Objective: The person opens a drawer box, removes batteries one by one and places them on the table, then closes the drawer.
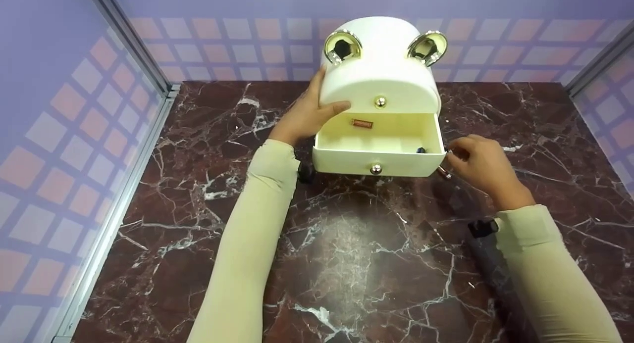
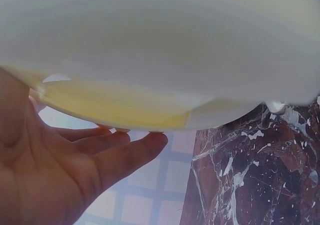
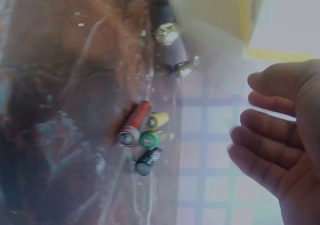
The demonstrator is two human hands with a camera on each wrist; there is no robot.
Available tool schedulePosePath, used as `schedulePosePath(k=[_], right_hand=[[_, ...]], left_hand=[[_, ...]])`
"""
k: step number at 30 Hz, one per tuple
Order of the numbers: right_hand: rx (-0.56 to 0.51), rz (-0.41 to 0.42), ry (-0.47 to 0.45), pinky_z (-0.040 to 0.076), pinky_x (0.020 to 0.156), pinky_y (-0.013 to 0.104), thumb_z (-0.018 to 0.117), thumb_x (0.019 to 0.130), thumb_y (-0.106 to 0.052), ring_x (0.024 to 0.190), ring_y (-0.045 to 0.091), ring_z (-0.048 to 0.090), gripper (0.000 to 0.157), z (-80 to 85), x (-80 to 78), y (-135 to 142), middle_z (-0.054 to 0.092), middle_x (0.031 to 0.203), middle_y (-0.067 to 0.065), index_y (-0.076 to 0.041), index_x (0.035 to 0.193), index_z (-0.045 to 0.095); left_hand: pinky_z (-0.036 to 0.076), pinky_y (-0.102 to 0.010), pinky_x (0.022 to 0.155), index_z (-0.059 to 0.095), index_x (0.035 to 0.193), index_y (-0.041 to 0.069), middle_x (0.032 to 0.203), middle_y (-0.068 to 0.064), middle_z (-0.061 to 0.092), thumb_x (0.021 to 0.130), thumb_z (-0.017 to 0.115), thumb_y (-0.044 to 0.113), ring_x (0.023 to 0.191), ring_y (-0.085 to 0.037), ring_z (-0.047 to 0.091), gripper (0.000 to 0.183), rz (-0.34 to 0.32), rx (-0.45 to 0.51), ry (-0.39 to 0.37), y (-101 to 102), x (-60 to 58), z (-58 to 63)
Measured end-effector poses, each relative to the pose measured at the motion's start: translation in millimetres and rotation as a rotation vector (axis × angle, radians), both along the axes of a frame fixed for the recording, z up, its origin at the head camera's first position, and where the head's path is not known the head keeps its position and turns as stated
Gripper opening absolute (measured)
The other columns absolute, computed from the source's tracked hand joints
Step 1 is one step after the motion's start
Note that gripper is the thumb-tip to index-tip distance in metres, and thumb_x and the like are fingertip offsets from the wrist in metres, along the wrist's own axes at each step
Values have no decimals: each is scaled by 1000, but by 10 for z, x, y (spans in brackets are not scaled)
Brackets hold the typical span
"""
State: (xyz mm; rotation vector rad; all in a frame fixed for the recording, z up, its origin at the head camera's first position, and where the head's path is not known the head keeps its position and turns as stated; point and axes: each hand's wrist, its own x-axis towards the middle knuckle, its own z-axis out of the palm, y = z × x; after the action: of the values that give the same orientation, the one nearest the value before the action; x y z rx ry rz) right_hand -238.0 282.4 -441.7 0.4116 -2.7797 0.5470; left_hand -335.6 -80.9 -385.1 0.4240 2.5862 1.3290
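A cream drawer box (image 1: 381, 66) with gold-rimmed eyes stands at the back, its lower drawer (image 1: 342, 161) pulled out. Inside lie a red battery (image 1: 362, 123) and a small dark-blue battery (image 1: 420, 150). My left hand (image 1: 307, 113) rests on the box's left side, the thumb across its front; in the left wrist view the extended fingers (image 2: 130, 157) touch the curved wall. Beside the drawer's right front corner, my right hand (image 1: 478, 162) hovers with loosely bent fingers, nothing visible between them. Several batteries, one a red battery (image 3: 136, 122), lie on the tabletop beside the box.
The tabletop is dark red marbled stone (image 1: 346, 264). Purple panels with pale squares close off the back and both sides, with a metal rail (image 1: 116, 204) on the left. A dark wrist camera (image 1: 483, 228) sits at the right cuff.
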Motion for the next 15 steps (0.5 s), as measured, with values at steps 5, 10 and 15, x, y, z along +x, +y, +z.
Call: schedulePosePath(k=[5, 10, 15], right_hand=[[-34, 7, 29, 49, 67, 39, 64, 86, -11, 73, 24, 60, 16, 103, 39, -35, 69, 87, 11, -2, 97, 73], [-76, 5, 49, 50, 71, 37, 67, 89, -14, 79, 21, 63, 14, 249, 89, -79, 70, 92, 8, -6, 99, 74], [-90, 40, 114, 57, 74, 39, 71, 88, -14, 84, 22, 68, 15, 372, 108, -115, 72, 97, 9, -6, 99, 74]], left_hand=[[36, -46, 114, -11, 154, 36, 162, -9, 19, 77, 61, 69, 138, -31, 41, 111, -8, 2, 17, -4, -5, -14], [35, -47, 114, -11, 154, 36, 162, -10, 19, 77, 60, 70, 139, -32, 40, 111, -7, -10, 23, -5, -6, -11], [34, -46, 115, -11, 154, 36, 163, -9, 18, 77, 61, 70, 139, -32, 39, 111, -6, -12, 24, -2, 3, -7]])
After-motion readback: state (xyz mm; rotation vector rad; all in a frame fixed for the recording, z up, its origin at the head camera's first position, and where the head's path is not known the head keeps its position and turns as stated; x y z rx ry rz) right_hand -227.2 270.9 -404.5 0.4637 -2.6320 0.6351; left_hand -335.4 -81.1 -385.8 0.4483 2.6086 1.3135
